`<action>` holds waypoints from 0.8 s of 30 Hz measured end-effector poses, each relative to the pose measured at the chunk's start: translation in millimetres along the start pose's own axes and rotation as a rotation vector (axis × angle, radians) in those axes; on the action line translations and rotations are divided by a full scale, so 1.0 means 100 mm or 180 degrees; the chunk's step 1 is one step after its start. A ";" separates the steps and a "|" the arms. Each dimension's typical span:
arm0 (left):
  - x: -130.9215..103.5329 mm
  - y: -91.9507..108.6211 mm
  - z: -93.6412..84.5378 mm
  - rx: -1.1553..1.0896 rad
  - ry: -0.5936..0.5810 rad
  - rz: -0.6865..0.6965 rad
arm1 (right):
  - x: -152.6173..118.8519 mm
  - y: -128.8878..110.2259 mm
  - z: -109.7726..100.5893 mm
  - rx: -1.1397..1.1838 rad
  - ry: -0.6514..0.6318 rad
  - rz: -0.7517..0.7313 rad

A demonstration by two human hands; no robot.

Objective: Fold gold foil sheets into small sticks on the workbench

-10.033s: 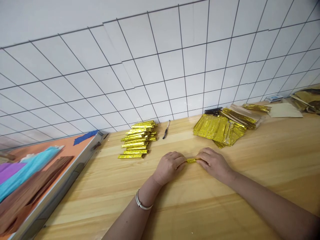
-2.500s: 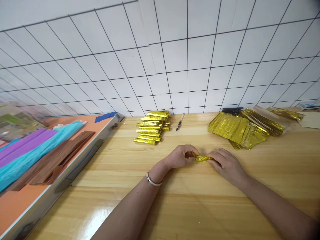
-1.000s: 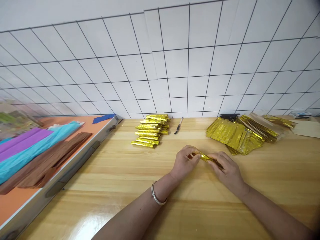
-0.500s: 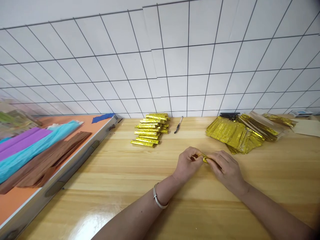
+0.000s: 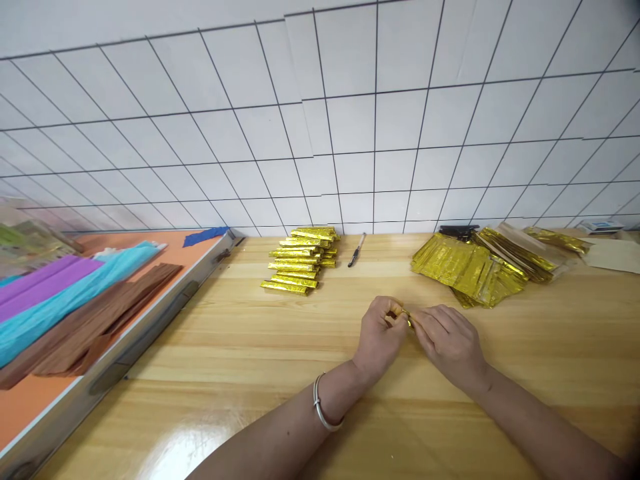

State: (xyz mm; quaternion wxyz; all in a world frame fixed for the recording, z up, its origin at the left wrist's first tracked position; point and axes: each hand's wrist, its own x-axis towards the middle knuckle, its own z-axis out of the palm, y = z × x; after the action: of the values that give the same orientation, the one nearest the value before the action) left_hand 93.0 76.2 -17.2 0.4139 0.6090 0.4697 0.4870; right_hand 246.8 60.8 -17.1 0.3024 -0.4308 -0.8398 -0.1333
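Between my two hands is a small piece of gold foil (image 5: 410, 323), mostly covered by the fingers. My left hand (image 5: 381, 333), with a silver bangle (image 5: 320, 403) at the wrist, pinches its left end. The fingers of my right hand (image 5: 453, 341) are closed on its right side. Both hands nearly touch, low over the wooden table. Folded gold foil strips (image 5: 299, 261) lie stacked at the back, left of a pen (image 5: 357, 251). Flat gold foil sheets (image 5: 467, 268) are spread in a pile beyond my right hand.
An orange-surfaced tray (image 5: 150, 257) on the left holds brown (image 5: 107, 320), turquoise (image 5: 80, 293) and purple (image 5: 50, 287) crepe paper. A black object (image 5: 459, 231) and a cream card (image 5: 613, 255) lie by the tiled wall (image 5: 345, 127) at the back right.
Both hands have shifted slightly, drawing closer together. Less of the gold foil shows between the fingers.
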 end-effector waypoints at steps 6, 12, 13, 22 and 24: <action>-0.01 -0.08 0.04 -0.0154 0.0114 -0.0009 | 0.00 -0.03 0.02 -0.0106 0.0001 -0.0095; 0.09 -0.05 -0.06 -0.0254 -0.0131 -0.0378 | -0.03 0.03 0.00 -0.0310 -0.0090 -0.0165; 0.11 -0.05 -0.09 -0.0402 -0.0357 -0.0470 | -0.03 0.05 0.00 -0.0330 -0.0078 -0.0144; 0.17 -0.08 -0.17 0.0004 -0.0574 -0.0509 | -0.03 0.09 0.01 -0.0324 -0.0085 -0.0019; 0.16 -0.08 -0.16 0.0336 -0.0448 -0.0307 | -0.04 0.08 0.01 -0.0309 -0.0088 -0.0009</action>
State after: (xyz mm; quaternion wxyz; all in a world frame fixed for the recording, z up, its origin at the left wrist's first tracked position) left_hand 77.7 94.7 -18.8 0.4362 0.6394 0.4932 0.3971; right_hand 254.6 63.6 -20.2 0.2693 -0.4456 -0.8370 -0.1683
